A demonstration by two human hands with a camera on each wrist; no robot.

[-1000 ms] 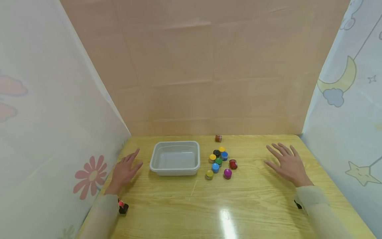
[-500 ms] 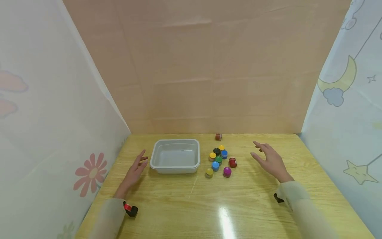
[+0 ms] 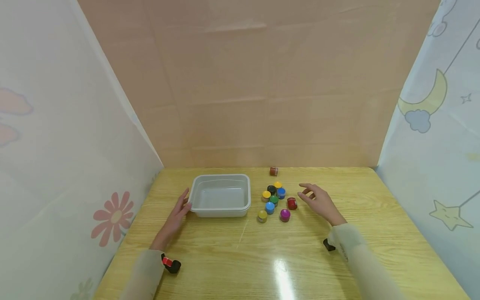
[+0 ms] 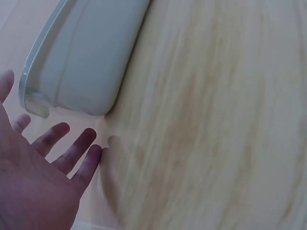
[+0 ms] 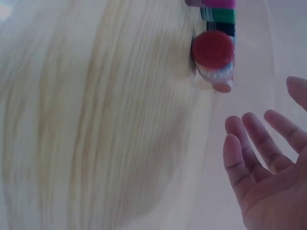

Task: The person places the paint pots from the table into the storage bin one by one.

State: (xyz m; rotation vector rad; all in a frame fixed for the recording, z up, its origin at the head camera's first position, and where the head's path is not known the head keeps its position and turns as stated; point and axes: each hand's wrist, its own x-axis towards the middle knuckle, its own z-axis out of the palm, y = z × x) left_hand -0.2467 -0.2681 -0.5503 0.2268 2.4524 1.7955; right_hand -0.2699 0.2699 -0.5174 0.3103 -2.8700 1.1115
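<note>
patterned white walls (image 3: pixel 56 146) flank a wood-grained table (image 3: pixel 225 266) and tan backdrop (image 3: pixel 232 83).

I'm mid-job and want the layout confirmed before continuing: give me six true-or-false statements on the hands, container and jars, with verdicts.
1. The left hand is beside the left end of the white plastic container. True.
2. The red jar is nearer the right hand than the purple-lidded jar is. True.
3. The right hand holds the red jar. False: that hand holds nothing.
4. The purple-lidded jar is inside the container. False: it is on the wood-grain table, right of the container.
5. The brownish-red jar is near the table's far edge. True.
6. The red jar is farther from the person than the brownish-red jar. False: it is nearer.
</note>
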